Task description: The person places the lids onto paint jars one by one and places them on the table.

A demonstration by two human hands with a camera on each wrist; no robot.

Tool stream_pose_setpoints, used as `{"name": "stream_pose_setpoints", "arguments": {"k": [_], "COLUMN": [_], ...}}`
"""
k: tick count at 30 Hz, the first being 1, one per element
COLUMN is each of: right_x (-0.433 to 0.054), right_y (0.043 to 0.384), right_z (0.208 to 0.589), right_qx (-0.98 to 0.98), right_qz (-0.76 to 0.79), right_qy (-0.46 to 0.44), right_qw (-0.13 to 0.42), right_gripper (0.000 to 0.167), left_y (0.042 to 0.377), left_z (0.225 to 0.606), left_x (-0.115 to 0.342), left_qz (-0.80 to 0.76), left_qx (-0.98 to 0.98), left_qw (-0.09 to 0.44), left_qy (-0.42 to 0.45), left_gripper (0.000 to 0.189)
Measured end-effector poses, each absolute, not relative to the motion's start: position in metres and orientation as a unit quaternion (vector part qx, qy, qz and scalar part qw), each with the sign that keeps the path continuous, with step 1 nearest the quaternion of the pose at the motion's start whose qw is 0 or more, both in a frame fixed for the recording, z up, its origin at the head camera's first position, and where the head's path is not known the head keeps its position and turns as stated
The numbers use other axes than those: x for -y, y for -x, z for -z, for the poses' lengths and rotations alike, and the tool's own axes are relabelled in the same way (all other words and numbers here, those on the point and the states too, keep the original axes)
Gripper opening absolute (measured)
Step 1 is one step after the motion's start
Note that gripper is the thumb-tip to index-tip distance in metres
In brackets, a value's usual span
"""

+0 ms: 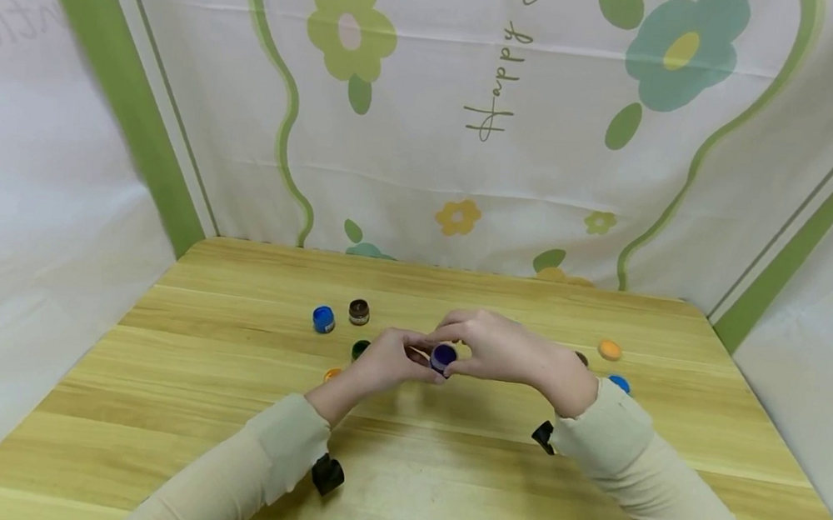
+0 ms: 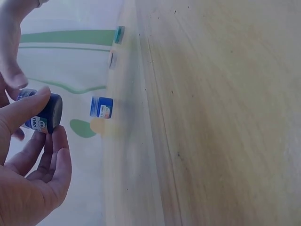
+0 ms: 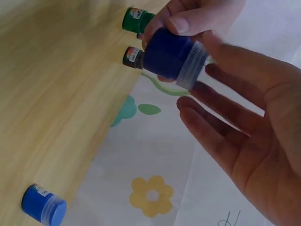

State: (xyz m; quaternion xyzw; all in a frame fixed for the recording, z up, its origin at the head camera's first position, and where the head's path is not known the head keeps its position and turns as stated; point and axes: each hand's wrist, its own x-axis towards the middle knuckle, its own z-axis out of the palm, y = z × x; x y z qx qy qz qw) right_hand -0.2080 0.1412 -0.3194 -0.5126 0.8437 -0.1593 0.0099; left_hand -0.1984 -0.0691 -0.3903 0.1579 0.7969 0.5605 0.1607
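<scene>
Both hands meet over the middle of the table around a dark blue-purple paint jar [image 1: 443,358], held upright. My left hand [image 1: 390,360] grips its side, thumb and fingers around the labelled body [image 2: 51,110]. From the other side, my right hand [image 1: 502,349] curves thumb and index finger about the jar's top. In the right wrist view, those fingertips sit at the ribbed, pale rim [image 3: 191,66], the other fingers spread away. Beside the left hand are a blue jar [image 1: 324,320], a brown jar [image 1: 359,312], a partly hidden green jar [image 1: 359,348] and an orange one [image 1: 333,375].
Right of the right hand lie an orange lid [image 1: 609,350], a blue lid [image 1: 619,384] and a partly covered brown lid [image 1: 581,358]. The wooden table [image 1: 409,494] ends at a printed cloth backdrop [image 1: 397,149]. Black wrist mounts [image 1: 328,475] hang under both sleeves.
</scene>
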Motion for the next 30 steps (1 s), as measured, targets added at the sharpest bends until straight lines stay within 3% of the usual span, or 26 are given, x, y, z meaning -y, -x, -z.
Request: {"name": "stream_pose_setpoints", "arguments": {"k": [4, 12, 17, 22, 30], "right_x": [-0.1435, -0.1422, -0.1455, -0.1478, -0.1462], "right_y": [0.2087, 0.2044, 0.204, 0.2051, 0.2009], "right_z": [0.3185, 0.318, 0.3185, 0.3189, 0.3207], "right_qx": [-0.83, -0.876, -0.851, -0.825, -0.862], "right_qz": [0.162, 0.133, 0.15, 0.173, 0.142], "right_qy": [0.534, 0.463, 0.503, 0.538, 0.486], "right_qw": [0.013, 0.027, 0.014, 0.03, 0.007], "right_gripper": [0.028, 0.024, 0.032, 0.027, 0.028], "left_y": [0.1978, 0.1937, 0.1945, 0.1958, 0.1948], "left_z": [0.3894, 0.3874, 0.3882, 0.3882, 0.387], "left_x": [0.0672, 0.0625, 0.0638, 0.0631, 0.0614], "left_qz": [-0.567, -0.565, -0.564, -0.57, -0.564], "left_qx": [-0.794, -0.796, -0.797, -0.793, -0.797], "left_qw": [0.156, 0.153, 0.16, 0.16, 0.153], "left_qy": [-0.153, -0.152, -0.146, -0.143, -0.153], "left_gripper": [0.042, 0.044, 0.044, 0.042, 0.045]}}
